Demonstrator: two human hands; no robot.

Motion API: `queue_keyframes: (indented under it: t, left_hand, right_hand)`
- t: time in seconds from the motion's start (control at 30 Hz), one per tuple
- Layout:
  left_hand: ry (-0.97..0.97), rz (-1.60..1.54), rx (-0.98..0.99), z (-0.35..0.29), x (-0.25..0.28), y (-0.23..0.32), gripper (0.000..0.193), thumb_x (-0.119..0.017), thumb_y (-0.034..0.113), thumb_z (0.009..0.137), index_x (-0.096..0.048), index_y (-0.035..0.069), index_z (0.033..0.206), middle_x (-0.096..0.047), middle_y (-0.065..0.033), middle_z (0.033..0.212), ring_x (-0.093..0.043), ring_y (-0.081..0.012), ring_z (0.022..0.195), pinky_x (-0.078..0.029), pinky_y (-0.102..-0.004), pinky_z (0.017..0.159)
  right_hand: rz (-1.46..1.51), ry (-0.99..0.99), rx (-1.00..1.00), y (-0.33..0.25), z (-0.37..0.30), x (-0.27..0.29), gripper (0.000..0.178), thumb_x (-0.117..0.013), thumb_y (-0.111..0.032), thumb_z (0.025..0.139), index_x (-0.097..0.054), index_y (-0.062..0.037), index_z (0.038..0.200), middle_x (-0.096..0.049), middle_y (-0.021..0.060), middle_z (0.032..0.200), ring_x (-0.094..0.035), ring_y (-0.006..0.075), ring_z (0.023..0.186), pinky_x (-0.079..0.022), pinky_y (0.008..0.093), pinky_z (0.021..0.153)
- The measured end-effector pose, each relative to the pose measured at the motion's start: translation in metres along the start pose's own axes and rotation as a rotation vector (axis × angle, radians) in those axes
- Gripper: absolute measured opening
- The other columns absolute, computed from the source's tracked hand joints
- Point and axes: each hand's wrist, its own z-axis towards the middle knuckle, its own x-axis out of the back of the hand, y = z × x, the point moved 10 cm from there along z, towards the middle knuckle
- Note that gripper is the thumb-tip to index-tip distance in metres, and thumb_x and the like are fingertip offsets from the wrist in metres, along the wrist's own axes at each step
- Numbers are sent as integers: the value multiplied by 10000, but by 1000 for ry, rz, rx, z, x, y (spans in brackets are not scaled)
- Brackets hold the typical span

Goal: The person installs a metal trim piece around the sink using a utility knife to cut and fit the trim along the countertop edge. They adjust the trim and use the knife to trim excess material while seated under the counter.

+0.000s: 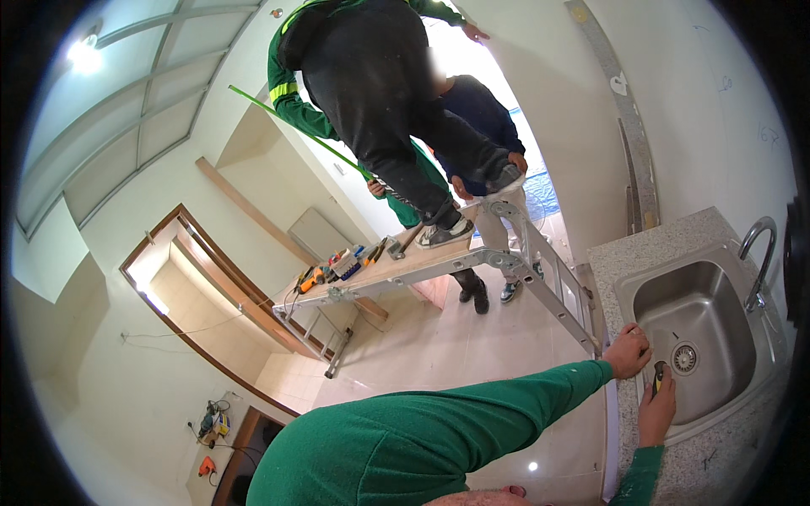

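Observation:
At the right, my left hand point(629, 351) reaches in a green sleeve to the left rim of a steel sink point(707, 295). Its fingers are bent together at the rim, and what they hold, if anything, is too small to make out. Just nearer, my right hand point(656, 415) is closed around a small black-and-yellow hand tool point(658, 381). The tool's dark end points away from me, beside the sink's drain point(685, 359); its exact kind is unclear. A speckled stone countertop point(620, 255) surrounds the sink, and a curved faucet point(759, 261) rises at its right side.
A person in dark trousers point(367, 76) stands on a folding work platform point(405, 268), which holds loose tools and a drill point(312, 280). Other people stand behind it. The platform's ladder legs point(557, 295) reach near the countertop. A doorway point(211, 287) opens at left.

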Motion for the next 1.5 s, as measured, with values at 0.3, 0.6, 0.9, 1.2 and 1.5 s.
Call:
queue_keyframes:
  t: [0.3, 0.6, 0.9, 1.2, 1.5]
  left_hand:
    - [-4, 16, 11, 4, 3, -2, 282, -619, 209, 961, -679, -10, 793, -650, -198, 874, -645, -363, 1003, -323, -524, 1236]
    - [10, 16, 7, 3, 3, -3, 271, -625, 204, 948, -675, -8, 788, -644, -197, 864, -648, -362, 1002, -323, -522, 1237]
    - [18, -2, 3, 3, 9, 4, 269, -621, 197, 948, -661, 5, 763, -639, -206, 839, -666, -380, 925, -312, -533, 1239]
    - [-6, 18, 44, 2, 8, 1, 260, -638, 206, 926, -684, 12, 760, -656, -202, 875, -634, -371, 1035, -353, -505, 1188]
    - [11, 30, 9, 3, 7, 1, 278, -633, 212, 935, -660, 12, 743, -645, -197, 858, -642, -369, 1014, -359, -510, 1182]
  right_hand:
    - [-50, -29, -56, -7, 3, 2, 589, -675, -83, 1008, -451, -50, 1552, -601, 237, 1375, -651, 441, 1228, -553, 513, 991]
    - [-39, -34, -25, -7, 3, 2, 591, -673, -82, 1009, -445, -50, 1553, -602, 241, 1371, -646, 443, 1234, -549, 522, 995]
    - [-38, -52, -41, -5, 2, 3, 597, -668, -74, 1011, -435, -61, 1561, -598, 243, 1380, -645, 446, 1234, -545, 522, 992]
    - [-10, -83, -92, -15, 1, 8, 591, -661, -54, 996, -451, -19, 1547, -587, 264, 1408, -609, 470, 1270, -510, 530, 1030]
    - [-11, -65, -78, -8, 1, 4, 605, -668, -53, 993, -440, -30, 1552, -583, 272, 1406, -612, 478, 1257, -518, 533, 1025]
